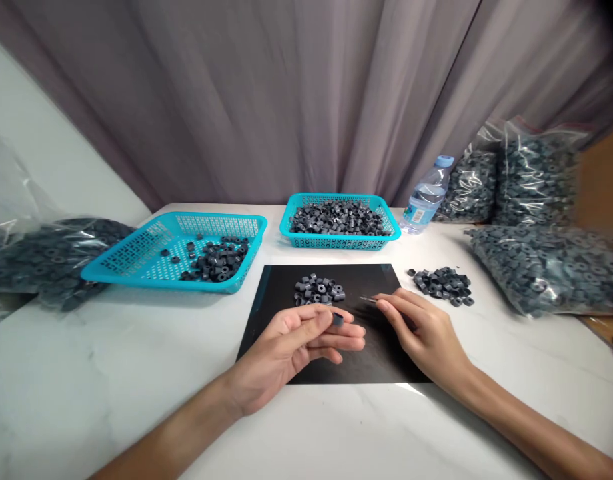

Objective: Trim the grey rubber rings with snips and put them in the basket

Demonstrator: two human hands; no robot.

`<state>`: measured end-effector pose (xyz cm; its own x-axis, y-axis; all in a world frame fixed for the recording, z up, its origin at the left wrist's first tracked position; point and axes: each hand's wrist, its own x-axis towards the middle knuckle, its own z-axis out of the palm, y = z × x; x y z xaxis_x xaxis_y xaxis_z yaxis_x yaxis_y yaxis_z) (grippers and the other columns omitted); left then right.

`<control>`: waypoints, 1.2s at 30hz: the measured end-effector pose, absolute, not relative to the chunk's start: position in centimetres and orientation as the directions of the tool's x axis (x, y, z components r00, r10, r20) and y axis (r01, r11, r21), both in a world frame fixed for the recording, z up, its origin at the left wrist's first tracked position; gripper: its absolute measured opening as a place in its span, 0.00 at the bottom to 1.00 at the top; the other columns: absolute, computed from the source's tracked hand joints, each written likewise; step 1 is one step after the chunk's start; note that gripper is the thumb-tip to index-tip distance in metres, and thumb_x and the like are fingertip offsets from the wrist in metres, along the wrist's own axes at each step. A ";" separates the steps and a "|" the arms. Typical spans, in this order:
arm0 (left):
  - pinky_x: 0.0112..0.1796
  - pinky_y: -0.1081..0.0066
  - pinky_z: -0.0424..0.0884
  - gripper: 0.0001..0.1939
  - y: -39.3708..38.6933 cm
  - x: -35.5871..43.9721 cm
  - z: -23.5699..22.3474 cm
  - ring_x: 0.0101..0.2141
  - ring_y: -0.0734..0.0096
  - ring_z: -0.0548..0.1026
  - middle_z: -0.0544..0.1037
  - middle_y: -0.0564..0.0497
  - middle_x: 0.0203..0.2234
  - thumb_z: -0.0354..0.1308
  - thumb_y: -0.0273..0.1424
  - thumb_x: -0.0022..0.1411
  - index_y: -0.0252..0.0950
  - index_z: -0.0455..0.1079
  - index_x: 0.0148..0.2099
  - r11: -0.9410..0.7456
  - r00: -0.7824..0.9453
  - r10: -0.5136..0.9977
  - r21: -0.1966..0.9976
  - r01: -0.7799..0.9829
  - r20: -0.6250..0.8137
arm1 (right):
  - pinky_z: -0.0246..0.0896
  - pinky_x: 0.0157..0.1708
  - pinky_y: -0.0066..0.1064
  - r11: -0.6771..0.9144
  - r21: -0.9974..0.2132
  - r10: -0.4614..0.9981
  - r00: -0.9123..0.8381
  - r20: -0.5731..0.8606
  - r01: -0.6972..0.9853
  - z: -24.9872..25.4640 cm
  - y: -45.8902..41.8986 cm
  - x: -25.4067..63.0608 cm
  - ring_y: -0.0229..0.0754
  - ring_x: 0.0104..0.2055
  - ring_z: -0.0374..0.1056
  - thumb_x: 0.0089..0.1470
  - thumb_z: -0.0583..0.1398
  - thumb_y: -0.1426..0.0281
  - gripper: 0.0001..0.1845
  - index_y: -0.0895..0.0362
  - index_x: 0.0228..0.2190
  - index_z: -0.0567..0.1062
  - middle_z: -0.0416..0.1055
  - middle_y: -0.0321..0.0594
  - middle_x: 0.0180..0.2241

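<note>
Between thumb and fingers, my left hand point(301, 340) grips a small grey cylindrical cap point(338, 320), palm turned up, above a black mat point(316, 370). To its right, my right hand point(421, 327) pinches a thin, pointed metal tool point(368, 299) whose tip points left toward the cap; its exact kind is too small to make out. Behind my left fingers a pile of grey ring-shaped parts point(320, 289) lies on the mat. Just past my right hand, another heap of such parts point(443, 285) rests on the white table.
A turquoise basket point(159, 283) with some parts stands at left; a fuller turquoise basket point(343, 243) is at the back. Beside it stands a water bottle point(426, 197). Clear bags of parts lie at left point(61, 257) and right point(551, 267). A grey curtain point(266, 100) hangs behind.
</note>
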<state>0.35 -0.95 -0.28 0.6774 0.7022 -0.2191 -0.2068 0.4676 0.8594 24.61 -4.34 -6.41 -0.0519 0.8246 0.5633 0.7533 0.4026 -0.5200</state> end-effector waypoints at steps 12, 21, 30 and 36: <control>0.40 0.81 0.71 0.10 -0.7 0.5 -1.2 0.34 0.80 0.76 0.79 0.54 0.31 0.71 0.32 0.59 0.34 0.73 0.35 0.419 0.539 0.809 0.873 -0.249 -0.235 | 0.64 0.31 0.31 0.404 -0.512 0.826 -0.062 0.560 0.758 -6.3 -4.4 24.5 0.40 0.31 0.71 0.70 0.55 0.67 0.14 0.58 0.39 0.79 0.73 0.39 0.30; 0.45 0.80 0.73 0.08 -0.7 0.8 -0.8 0.39 0.78 0.78 0.81 0.50 0.37 0.67 0.32 0.64 0.33 0.78 0.43 0.390 0.520 0.828 0.882 -0.264 -0.210 | 0.65 0.32 0.32 0.387 -0.527 0.838 -0.051 0.543 0.756 -6.3 -4.4 24.6 0.41 0.32 0.72 0.70 0.55 0.65 0.15 0.58 0.39 0.80 0.74 0.40 0.31; 0.41 0.81 0.78 0.09 -0.9 0.8 -0.8 0.40 0.73 0.83 0.85 0.48 0.35 0.63 0.36 0.68 0.34 0.73 0.40 0.467 0.459 0.828 0.849 -0.247 -0.322 | 0.65 0.33 0.33 0.379 -0.533 0.845 -0.049 0.532 0.756 -6.4 -4.5 24.6 0.42 0.32 0.72 0.70 0.55 0.64 0.16 0.57 0.39 0.80 0.74 0.42 0.31; 0.42 0.81 0.78 0.10 -0.8 0.7 -0.7 0.40 0.74 0.83 0.85 0.47 0.36 0.64 0.35 0.67 0.34 0.72 0.39 0.451 0.478 0.828 0.855 -0.257 -0.294 | 0.65 0.32 0.33 0.379 -0.530 0.846 -0.051 0.531 0.758 -6.4 -4.5 24.5 0.42 0.32 0.72 0.70 0.55 0.64 0.15 0.56 0.39 0.80 0.75 0.41 0.31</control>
<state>0.71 -0.77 -0.69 0.4776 0.8280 -0.2936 -0.2569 0.4512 0.8546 24.49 -4.51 -6.36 -0.0514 0.8457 0.5313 0.7581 0.3793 -0.5304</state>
